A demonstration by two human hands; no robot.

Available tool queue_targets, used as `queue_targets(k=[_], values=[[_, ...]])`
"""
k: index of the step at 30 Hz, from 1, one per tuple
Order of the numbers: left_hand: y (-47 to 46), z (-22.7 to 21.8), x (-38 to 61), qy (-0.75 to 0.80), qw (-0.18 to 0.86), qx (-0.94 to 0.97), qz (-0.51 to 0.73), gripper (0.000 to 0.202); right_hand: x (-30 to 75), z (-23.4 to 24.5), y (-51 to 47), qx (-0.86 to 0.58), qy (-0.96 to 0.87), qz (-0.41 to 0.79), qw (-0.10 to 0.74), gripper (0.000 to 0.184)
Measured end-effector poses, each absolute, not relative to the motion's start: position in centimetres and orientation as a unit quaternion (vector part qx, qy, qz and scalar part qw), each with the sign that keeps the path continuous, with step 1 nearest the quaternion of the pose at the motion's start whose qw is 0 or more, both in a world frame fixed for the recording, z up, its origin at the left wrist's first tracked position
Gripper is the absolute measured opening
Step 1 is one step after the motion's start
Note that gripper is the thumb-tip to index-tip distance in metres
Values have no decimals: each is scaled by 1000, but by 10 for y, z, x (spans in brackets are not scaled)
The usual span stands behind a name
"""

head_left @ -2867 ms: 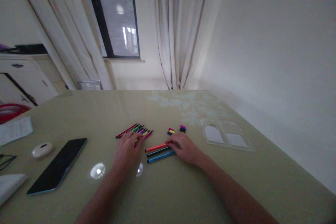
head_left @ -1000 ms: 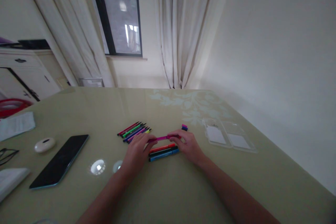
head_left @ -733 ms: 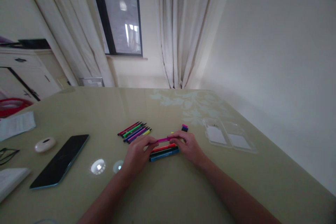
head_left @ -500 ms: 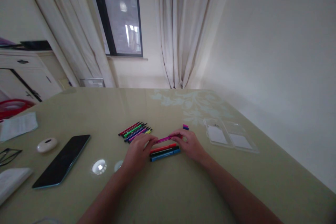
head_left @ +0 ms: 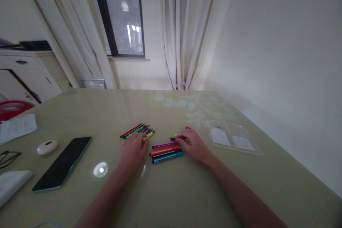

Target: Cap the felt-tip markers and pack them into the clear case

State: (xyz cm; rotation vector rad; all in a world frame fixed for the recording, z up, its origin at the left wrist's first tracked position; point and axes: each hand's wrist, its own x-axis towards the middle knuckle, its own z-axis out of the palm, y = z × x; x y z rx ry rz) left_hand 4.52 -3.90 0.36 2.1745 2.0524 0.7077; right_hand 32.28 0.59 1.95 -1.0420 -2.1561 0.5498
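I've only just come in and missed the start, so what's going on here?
A person is handling colored pens on a table. Their left hand is over a row of uncapped pens; the right hand is at some loose caps, though its grip is hard to make out. Between the hands, slightly nearer the person, four pens lie side by side: magenta, orange, dark and blue.

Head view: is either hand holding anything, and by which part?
Cannot be told for either: the left hand covers part of the uncapped pens, and the right hand is at the small caps, any grip there hidden.
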Motion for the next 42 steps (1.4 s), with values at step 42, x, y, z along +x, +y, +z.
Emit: queue_targets(k=[42], values=[[-44, 13, 63, 545, 101, 758, 344, 17, 306, 16, -6, -359, -790, 242, 434, 20]])
